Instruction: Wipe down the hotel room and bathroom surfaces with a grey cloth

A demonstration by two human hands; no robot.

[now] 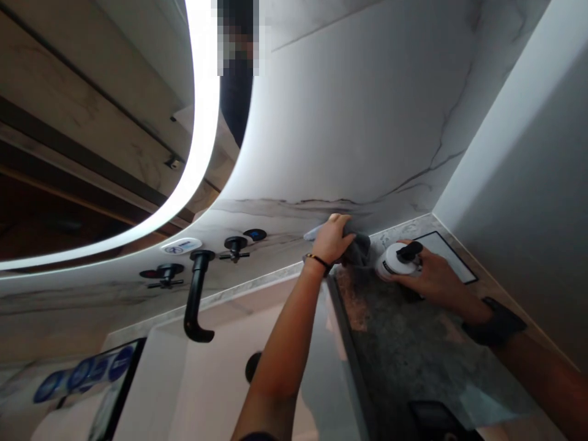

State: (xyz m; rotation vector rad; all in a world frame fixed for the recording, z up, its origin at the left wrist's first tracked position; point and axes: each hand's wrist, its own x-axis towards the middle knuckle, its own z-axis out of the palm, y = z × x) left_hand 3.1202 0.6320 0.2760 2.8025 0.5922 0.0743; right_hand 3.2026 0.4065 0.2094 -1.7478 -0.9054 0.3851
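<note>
Against the wall at the back edge of the counter, my left hand (331, 240) presses a grey cloth (358, 250), its fingers closed over the fabric. A pale end of the cloth sticks out to the left of the hand. To the right, my right hand (434, 275) grips a white pump bottle (395, 262) with a black pump head (410, 251). The bottle leans a little over the grey stone counter (390, 343); I cannot tell whether its base touches. Behind my right hand lies a flat white panel with a dark frame (448, 254).
Left of the counter is a white basin (220, 367) with a black drain (252, 366). A black spout (197, 300) and two cross handles (235, 248) jut from the marbled wall. Above is a lit round mirror (206, 135). A dark object (438, 419) sits at the counter's front.
</note>
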